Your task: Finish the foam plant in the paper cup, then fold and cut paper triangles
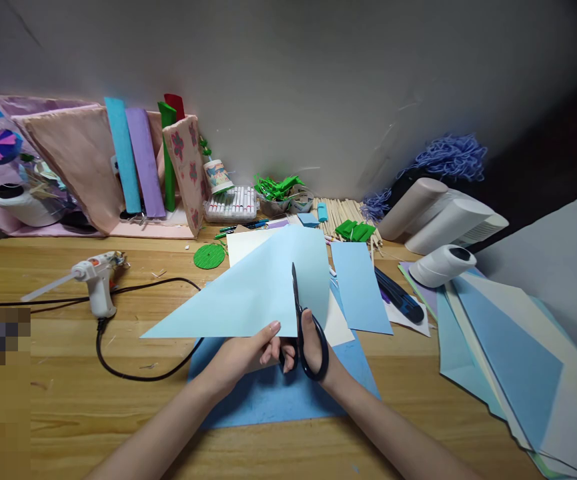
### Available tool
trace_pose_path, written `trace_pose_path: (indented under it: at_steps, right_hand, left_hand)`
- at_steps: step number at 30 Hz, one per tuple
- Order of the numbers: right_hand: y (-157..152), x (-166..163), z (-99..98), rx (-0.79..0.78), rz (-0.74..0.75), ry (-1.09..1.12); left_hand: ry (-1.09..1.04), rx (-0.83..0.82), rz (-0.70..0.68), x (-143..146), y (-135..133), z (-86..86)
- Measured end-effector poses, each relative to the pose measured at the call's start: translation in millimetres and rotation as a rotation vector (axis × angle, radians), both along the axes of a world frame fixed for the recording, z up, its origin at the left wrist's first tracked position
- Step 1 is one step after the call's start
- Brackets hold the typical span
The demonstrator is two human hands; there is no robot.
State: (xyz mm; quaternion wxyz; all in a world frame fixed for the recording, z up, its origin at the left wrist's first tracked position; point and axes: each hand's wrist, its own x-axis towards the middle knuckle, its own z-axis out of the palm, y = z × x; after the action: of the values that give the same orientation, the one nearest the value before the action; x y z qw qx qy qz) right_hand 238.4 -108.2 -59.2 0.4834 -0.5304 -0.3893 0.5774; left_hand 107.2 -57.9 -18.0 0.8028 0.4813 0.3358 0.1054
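A light blue sheet of paper is held up above the table, its left corner a long point. My left hand pinches its lower edge, thumb on top and fingers underneath. Through the handles of black scissors go the fingers of my right hand. One blade lies over the paper's face, pointing away from me, with a cut line running up from the lower edge. The other blade is hidden behind the sheet. Beneath both hands lies a blue mat.
To the left, a glue gun lies with its black cord looping toward the mat. A light blue paper strip, a black cutter and stacked paper sheets lie right. Markers and wooden sticks stand behind.
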Motion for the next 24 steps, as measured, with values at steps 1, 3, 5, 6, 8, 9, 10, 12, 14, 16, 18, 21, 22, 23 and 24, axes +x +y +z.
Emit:
trace_pose_path:
  at_steps: [1,3,5,6,8,9,10,12,14,16,18,21,22,23,24]
  right_hand:
    - [0.1,0.9,1.0,0.004,0.002,-0.012]
    - [-0.1,1.7,3.0,0.000,0.001,-0.033]
    - [-0.6,1.3,4.4,-0.001,-0.012,-0.070]
    - [-0.9,1.0,4.8,-0.007,-0.023,-0.093]
    - [-1.1,0.7,5.0,-0.022,-0.041,-0.129]
    - [-1.1,0.9,4.8,-0.027,-0.045,-0.136]
    - [-0.8,1.4,4.6,-0.027,-0.045,-0.136]
    - [0.1,3.0,4.3,-0.009,-0.046,-0.124]
    - [1.3,5.0,4.6,0.014,-0.055,-0.115]
    - [2.0,6.4,5.5,0.035,-0.056,-0.120]
    - [2.0,6.8,6.5,0.041,-0.053,-0.139]
    - [1.3,6.1,7.2,0.015,-0.070,-0.159]
    - [1.2,6.0,7.1,0.004,-0.078,-0.161]
    - [1.4,6.0,6.9,-0.003,-0.083,-0.163]
    - [1.7,6.3,6.6,-0.006,-0.084,-0.162]
  left_hand:
    - [-0.038,-0.028,-0.017,0.3,-0.9,0.1]
    - [-0.071,-0.055,-0.019,0.6,-2.6,-0.5]
    - [-0.078,-0.063,-0.007,0.6,-3.5,-1.7]
    - [-0.083,-0.066,-0.002,0.6,-3.6,-2.3]
    - [-0.094,-0.073,0.010,0.7,-3.4,-3.0]
    - [-0.095,-0.074,0.013,0.9,-3.2,-2.9]
    - [-0.090,-0.074,0.015,1.2,-3.0,-2.5]
    - [-0.061,-0.057,0.027,1.9,-2.9,-1.4]
    - [-0.022,-0.026,0.038,2.6,-3.4,-0.7]
    - [0.008,0.000,0.043,3.3,-4.3,-0.6]
    - [0.027,0.012,0.039,3.7,-5.1,-0.9]
    - [0.064,0.025,0.044,4.0,-5.3,-1.1]
    - [0.077,0.029,0.047,3.9,-5.3,-1.0]
    - [0.090,0.031,0.049,3.9,-5.2,-1.0]
    - [0.094,0.033,0.047,3.7,-5.2,-1.1]
